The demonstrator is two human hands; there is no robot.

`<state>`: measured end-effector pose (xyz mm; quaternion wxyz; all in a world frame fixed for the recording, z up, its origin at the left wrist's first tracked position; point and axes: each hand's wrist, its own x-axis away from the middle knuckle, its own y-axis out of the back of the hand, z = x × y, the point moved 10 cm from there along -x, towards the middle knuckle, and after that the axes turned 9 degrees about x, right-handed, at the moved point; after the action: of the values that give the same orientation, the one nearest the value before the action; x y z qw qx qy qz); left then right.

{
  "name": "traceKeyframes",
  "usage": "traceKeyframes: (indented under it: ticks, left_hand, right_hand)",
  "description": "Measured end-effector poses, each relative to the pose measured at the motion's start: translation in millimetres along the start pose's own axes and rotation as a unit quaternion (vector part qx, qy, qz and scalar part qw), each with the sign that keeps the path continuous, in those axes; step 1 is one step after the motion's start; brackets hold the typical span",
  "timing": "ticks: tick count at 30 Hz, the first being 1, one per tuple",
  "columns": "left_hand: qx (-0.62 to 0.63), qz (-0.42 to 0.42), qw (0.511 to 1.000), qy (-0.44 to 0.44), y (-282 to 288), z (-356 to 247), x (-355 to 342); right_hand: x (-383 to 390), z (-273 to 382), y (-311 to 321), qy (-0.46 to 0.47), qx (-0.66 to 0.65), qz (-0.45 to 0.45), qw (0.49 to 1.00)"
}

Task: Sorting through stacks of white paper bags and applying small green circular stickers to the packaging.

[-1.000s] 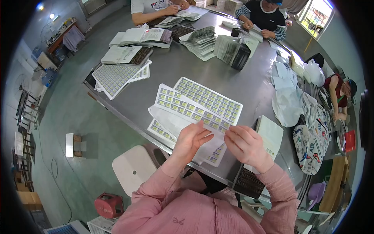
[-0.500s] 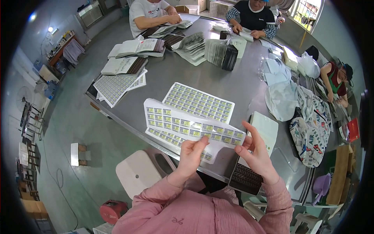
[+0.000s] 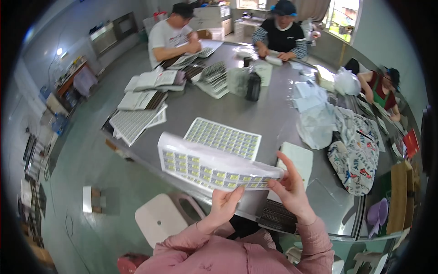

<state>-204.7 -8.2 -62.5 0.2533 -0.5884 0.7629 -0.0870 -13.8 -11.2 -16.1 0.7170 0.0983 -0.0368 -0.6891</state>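
My left hand (image 3: 222, 208) pinches the lower edge of a curved white sheet with rows of yellow and grey labels (image 3: 210, 173), thumb on its front. My right hand (image 3: 296, 197) grips the sheet's right end between thumb and fingers, with the index finger raised at the edge. Behind it lies a flat label sheet (image 3: 222, 139) on the grey metal table (image 3: 273, 114). To the right rests a pale booklet (image 3: 299, 164). A dark patterned item (image 3: 277, 217) lies under my right arm near the front edge.
Open books (image 3: 139, 99) and label sheets (image 3: 137, 123) are stacked at left. Three co-workers (image 3: 169, 50), (image 3: 287, 34), (image 3: 383, 89) work around the table. Bags (image 3: 315, 125), a printed cloth (image 3: 353, 164) and a purple scoop (image 3: 378, 214) are on the right. A white stool (image 3: 159, 214) stands below the front edge.
Both hands have moved the held sheet lower in the picture, and it now curves upright with its back folded over. The surrounding scene has shifted as the head camera tilted up.
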Motion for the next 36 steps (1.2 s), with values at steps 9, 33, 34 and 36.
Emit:
traceKeyframes:
  ticks: [9, 33, 34, 36]
  left_hand:
    - [0.056, -0.082, 0.995, -0.003, 45.1, 3.9, 0.3]
    - [0.096, 0.078, 0.992, -0.019, 75.5, -134.6, -25.5]
    - [0.061, 0.098, 0.993, 0.011, 68.6, -132.7, -21.5]
    - [0.026, 0.128, 0.99, 0.049, 49.5, -135.0, -11.7]
  right_hand:
    - [4.6, 5.2, 16.8, 0.017, -0.075, -0.028, 0.997]
    - [55.6, 69.2, 71.3, 0.078, -0.078, -0.101, 0.989]
    - [64.0, 73.0, 77.7, 0.08, -0.05, -0.117, 0.989]
    - [83.6, 80.8, 90.5, 0.068, 0.005, -0.158, 0.985]
